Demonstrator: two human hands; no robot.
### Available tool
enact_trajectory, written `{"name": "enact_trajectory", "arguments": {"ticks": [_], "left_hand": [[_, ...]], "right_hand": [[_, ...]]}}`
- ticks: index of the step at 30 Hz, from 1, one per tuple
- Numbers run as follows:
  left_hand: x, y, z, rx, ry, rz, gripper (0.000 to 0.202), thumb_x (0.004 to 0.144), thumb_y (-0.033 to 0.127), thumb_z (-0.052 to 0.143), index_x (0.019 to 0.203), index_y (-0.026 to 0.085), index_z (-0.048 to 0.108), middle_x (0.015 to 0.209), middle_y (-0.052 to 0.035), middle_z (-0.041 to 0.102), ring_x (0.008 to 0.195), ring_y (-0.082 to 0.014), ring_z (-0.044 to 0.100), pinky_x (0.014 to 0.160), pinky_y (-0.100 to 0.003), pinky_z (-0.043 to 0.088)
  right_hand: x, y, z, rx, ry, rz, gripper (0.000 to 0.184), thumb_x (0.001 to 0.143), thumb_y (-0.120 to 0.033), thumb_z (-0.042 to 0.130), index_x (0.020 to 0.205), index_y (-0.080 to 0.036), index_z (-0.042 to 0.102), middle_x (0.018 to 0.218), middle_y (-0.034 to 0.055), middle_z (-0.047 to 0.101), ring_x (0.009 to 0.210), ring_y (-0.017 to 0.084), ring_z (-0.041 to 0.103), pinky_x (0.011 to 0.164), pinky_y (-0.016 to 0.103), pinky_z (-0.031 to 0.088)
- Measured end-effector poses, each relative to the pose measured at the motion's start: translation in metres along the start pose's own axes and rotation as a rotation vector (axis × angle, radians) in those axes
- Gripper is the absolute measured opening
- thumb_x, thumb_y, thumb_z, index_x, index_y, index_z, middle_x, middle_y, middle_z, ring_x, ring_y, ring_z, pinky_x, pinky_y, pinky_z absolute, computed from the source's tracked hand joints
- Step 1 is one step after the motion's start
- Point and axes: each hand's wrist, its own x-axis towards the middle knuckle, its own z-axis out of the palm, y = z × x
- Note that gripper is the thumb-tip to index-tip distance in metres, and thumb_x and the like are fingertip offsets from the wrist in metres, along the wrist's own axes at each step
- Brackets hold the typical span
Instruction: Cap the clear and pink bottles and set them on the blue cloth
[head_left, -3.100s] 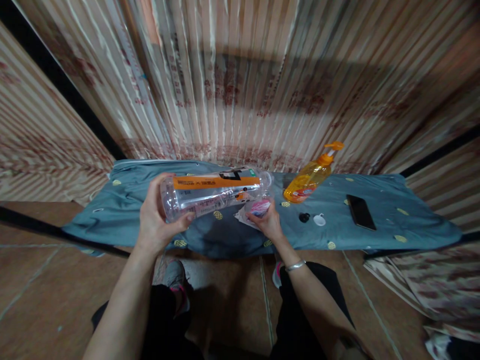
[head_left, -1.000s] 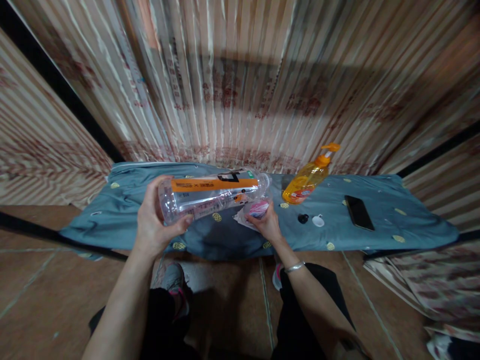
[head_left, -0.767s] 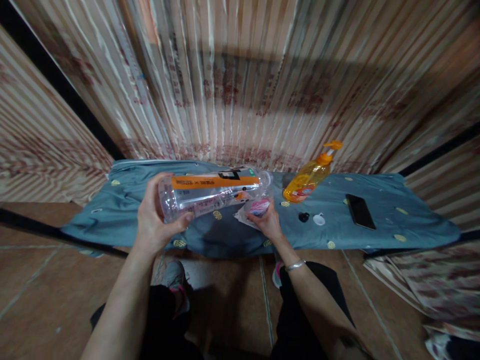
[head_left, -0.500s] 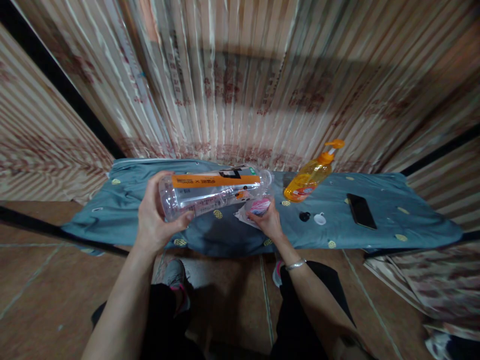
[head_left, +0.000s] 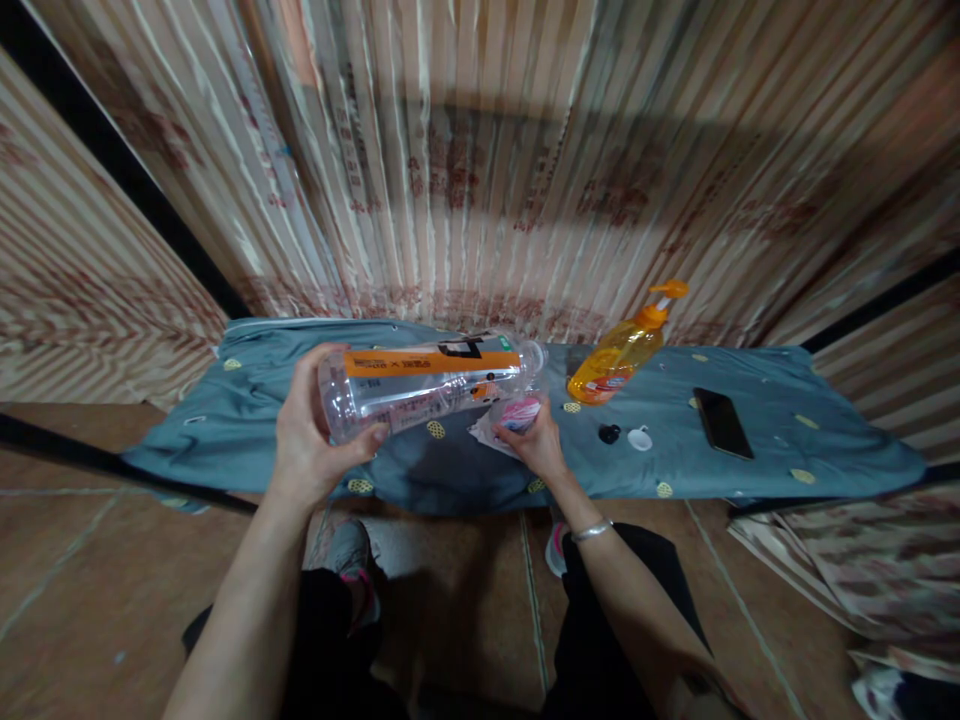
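My left hand (head_left: 307,425) is wrapped round the base end of a large clear plastic bottle (head_left: 435,380) with an orange and silver label. The bottle lies nearly level in the air, its uncapped neck pointing right. Just below the neck, my right hand (head_left: 536,440) is closed on a small pink and white thing (head_left: 517,412), partly hidden by the fingers and the bottle; its kind is unclear. To the right stands an orange pump bottle (head_left: 611,360) of yellow-orange liquid, partly filled.
A blue-grey cloth (head_left: 420,475) with yellow pineapple prints covers the bench. On it lie a small black piece (head_left: 609,433), a white cap-like piece (head_left: 640,437) and a dark phone (head_left: 722,422). Striped curtains (head_left: 465,200) hang behind, with black frame poles (head_left: 135,160) at the sides.
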Motion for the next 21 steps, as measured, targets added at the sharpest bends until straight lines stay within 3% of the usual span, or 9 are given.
{"name": "enact_trajectory", "arguments": {"ticks": [8, 21], "left_hand": [[-0.0012, 0.0020, 0.0014, 0.044, 0.017, -0.023, 0.081, 0.063, 0.069, 0.079, 0.124, 0.021, 0.056, 0.114, -0.0082, 0.069, 0.103, -0.0328, 0.071, 0.089, -0.050, 0.063], [-0.0011, 0.0045, 0.0015, -0.003, 0.027, -0.024, 0.071, 0.061, 0.056, 0.080, 0.121, 0.026, 0.057, 0.114, -0.0087, 0.070, 0.105, -0.0373, 0.072, 0.092, -0.057, 0.063]], "right_hand": [[0.0000, 0.0015, 0.0004, 0.000, -0.004, -0.008, 0.077, 0.061, -0.056, 0.087, 0.121, -0.023, 0.051, 0.110, 0.0102, 0.078, 0.098, 0.032, 0.078, 0.084, 0.042, 0.061], [0.0002, 0.0052, 0.0018, -0.012, 0.007, -0.031, 0.074, 0.062, -0.053, 0.087, 0.121, -0.026, 0.050, 0.109, 0.0073, 0.078, 0.096, 0.030, 0.077, 0.084, 0.041, 0.061]]}}
